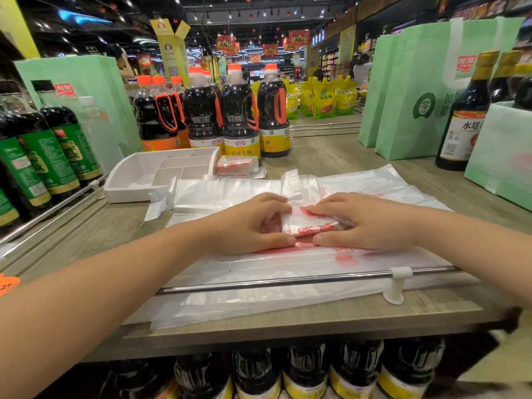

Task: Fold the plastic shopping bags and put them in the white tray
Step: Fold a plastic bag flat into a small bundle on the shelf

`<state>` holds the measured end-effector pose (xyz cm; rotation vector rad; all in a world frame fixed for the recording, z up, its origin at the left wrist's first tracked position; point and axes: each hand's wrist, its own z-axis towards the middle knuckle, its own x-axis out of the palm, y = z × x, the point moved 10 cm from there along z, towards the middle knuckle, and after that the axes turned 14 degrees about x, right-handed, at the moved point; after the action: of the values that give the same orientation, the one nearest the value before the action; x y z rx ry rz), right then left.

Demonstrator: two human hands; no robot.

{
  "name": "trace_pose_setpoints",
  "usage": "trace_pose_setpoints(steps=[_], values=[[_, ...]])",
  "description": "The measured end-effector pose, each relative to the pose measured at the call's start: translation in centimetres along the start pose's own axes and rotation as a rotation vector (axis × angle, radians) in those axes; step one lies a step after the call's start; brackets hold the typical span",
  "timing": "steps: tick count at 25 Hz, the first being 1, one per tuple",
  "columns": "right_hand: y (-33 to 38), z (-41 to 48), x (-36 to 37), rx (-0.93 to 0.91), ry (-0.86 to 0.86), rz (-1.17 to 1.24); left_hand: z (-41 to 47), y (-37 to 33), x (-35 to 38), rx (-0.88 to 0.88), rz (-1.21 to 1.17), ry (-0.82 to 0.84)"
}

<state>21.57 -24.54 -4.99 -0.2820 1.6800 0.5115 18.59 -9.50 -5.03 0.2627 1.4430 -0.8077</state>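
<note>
A small folded plastic bag (309, 223) with red print lies at the middle of the shelf, on top of a spread of flat clear bags (259, 269). My left hand (247, 226) holds its left end between thumb and fingers. My right hand (362, 221) presses and pinches its right end. The white tray (129, 180), divided into compartments, stands at the back left with nothing visible in it. Beside the tray's right end rests a stack of folded bags (237, 165).
Dark soy sauce bottles (239, 116) stand behind the tray, and green-labelled ones (43, 156) on the left. Green paper bags (417, 90) and a dark bottle (463, 116) fill the right. A metal rail (288, 280) with a white bracket runs along the shelf's front edge.
</note>
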Motion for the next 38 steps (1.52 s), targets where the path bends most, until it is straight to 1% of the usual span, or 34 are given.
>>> trace_pose_setpoints(steps=[5,9,11,13,16,17,19,22,24,26,27,29,33,35,38], values=[[0.2,-0.6,-0.2,0.016,-0.015,-0.035,-0.2,-0.5,-0.1,0.014,0.046,0.016],[0.4,-1.4,1.1,-0.002,0.113,-0.060,-0.7,-0.7,0.4,0.000,-0.012,0.071],[0.6,-1.3,1.1,-0.002,0.108,-0.047,-0.4,-0.6,0.7,-0.025,-0.041,0.073],[0.7,-1.0,1.0,0.004,0.098,-0.056,0.0,-0.7,1.2,-0.027,0.006,0.118],[0.5,-0.9,1.4,0.006,0.159,-0.069,-0.1,0.0,2.2,-0.051,0.008,0.227],[0.5,-1.0,1.4,0.003,0.166,-0.072,-0.3,0.1,2.2,-0.056,0.001,0.237],[0.6,-1.2,0.7,-0.004,0.104,-0.073,-0.3,0.0,1.6,-0.031,0.024,0.192],[1.2,-1.5,-0.9,-0.029,-0.054,-0.061,0.0,-0.6,0.5,0.049,0.077,0.089],[1.2,-1.5,-1.5,-0.030,-0.121,-0.002,-0.2,-1.2,0.1,0.094,0.044,0.056],[0.6,-1.3,-2.1,0.007,-0.156,0.114,-0.1,-1.3,-0.6,0.106,-0.008,-0.031],[0.3,-1.2,-2.3,0.035,-0.157,0.178,0.0,-1.1,-1.1,0.088,-0.041,-0.104],[-0.3,-0.5,-2.4,0.098,-0.149,0.316,0.3,-0.2,-1.7,-0.013,-0.163,-0.220],[-1.2,1.4,-2.4,0.176,-0.183,0.515,1.1,1.4,-1.4,-0.189,-0.259,-0.279],[-1.6,1.9,-2.4,0.212,-0.207,0.537,1.2,2.1,-1.2,-0.238,-0.364,-0.323],[-1.5,2.2,-2.6,0.224,-0.258,0.431,1.9,2.7,-1.2,-0.267,-0.319,-0.327]])
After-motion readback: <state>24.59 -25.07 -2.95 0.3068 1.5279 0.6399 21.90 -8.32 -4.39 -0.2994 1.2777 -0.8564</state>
